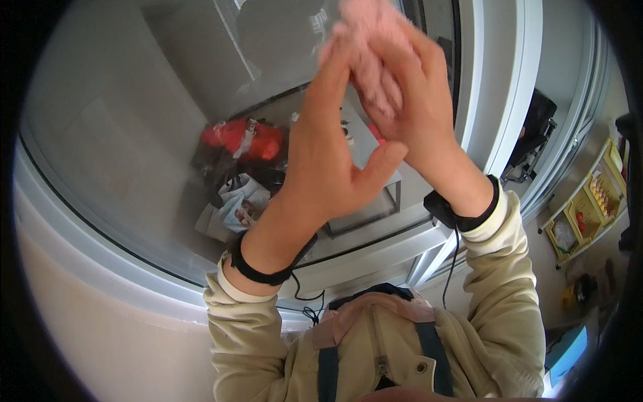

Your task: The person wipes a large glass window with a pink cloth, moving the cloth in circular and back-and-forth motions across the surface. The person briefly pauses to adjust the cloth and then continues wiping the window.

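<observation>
A fluffy pink cloth (369,30) is bunched up at the top of the view, in front of a glass pane (125,115). My right hand (424,95) grips it, with folds of the cloth showing between the fingers and along the palm. Beside it, my left hand (321,156) reaches up with its fingertips against the cloth's left side and its thumb held apart. Motion blur hides whether those fingertips pinch the cloth. Both wrists carry black bands, and a thin black cable hangs from each.
A white window frame (495,85) runs down the pane's right side. Behind the glass are a red bag (251,138), a white bag (243,188) and a table (364,145). To the right are a black chair (532,128) and a yellow wheeled rack (587,201) holding small items.
</observation>
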Available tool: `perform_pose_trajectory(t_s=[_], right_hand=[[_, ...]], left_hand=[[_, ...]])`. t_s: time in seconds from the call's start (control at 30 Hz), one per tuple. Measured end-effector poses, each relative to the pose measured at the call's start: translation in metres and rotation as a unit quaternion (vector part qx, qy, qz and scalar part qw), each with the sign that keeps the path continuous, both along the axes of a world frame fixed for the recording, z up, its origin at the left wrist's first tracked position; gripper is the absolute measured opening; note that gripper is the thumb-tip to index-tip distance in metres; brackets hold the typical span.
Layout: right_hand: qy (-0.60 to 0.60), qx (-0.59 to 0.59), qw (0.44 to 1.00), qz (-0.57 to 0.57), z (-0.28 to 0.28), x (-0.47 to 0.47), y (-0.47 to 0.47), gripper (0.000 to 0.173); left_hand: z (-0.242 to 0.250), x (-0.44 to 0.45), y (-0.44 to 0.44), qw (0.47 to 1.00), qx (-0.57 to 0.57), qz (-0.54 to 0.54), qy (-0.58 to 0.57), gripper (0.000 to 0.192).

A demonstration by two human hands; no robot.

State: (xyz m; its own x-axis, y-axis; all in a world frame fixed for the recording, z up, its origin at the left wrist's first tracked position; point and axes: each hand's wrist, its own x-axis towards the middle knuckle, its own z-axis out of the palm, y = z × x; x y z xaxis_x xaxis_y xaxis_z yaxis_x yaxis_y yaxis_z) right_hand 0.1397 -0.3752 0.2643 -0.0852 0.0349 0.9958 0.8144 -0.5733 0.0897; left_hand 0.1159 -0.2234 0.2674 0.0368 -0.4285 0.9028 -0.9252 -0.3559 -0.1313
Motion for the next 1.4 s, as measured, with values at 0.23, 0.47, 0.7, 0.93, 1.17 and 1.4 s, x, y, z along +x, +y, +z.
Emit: perform_pose_trajectory(t_s=[0.23,0.47,0.7,0.93,1.17,1.4], right_hand=[[-0.115,-0.046,0.979,-0.163,-0.006,0.003,-0.033,0.056],[-0.008,0.066,0.964,-0.257,0.014,0.005,-0.049,0.055],[0.034,0.033,0.972,-0.231,-0.049,-0.017,-0.041,0.061],[0.032,0.069,0.977,-0.2,-0.016,0.0,-0.041,0.065],[-0.086,-0.151,0.98,-0.096,-0.024,-0.015,0.015,0.058],[0.01,0.013,0.982,-0.189,0.033,-0.003,0.005,0.058]], left_hand=[[-0.05,0.001,-0.009,0.998,-0.035,-0.022,0.047,0.07],[-0.068,-0.004,-0.018,0.997,-0.044,-0.003,0.067,0.063],[-0.088,-0.019,-0.004,0.992,-0.036,0.046,0.108,0.058],[-0.09,-0.027,0.009,0.988,-0.077,0.077,0.106,0.054],[-0.083,-0.036,0.033,0.981,-0.122,0.135,0.069,0.052],[-0.08,-0.043,0.065,0.967,-0.14,0.207,0.053,0.051]])
